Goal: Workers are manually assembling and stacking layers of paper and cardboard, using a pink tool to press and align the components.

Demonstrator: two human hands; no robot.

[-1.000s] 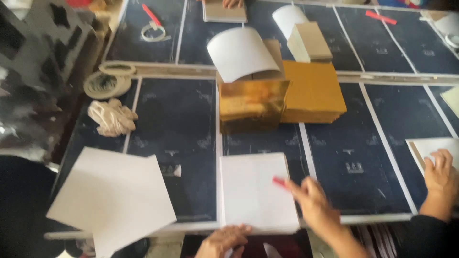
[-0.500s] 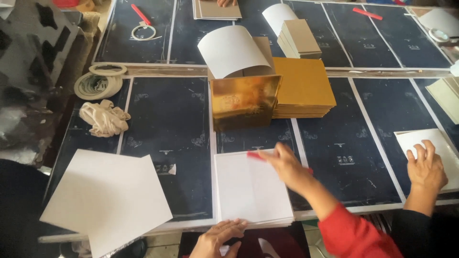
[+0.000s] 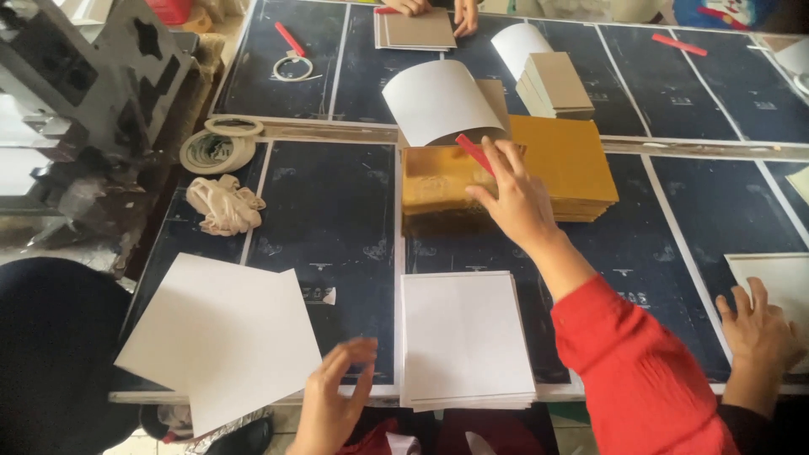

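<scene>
One red stick (image 3: 474,153) is pinched in the right hand (image 3: 514,198) mid-frame; the gold sheets (image 3: 438,181) could be scratched. The left hand (image 3: 333,404) is spread open.

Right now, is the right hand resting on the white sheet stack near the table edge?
No, the right hand is up over the gold sheets, holding a red stick, apart from the white stack.
</scene>
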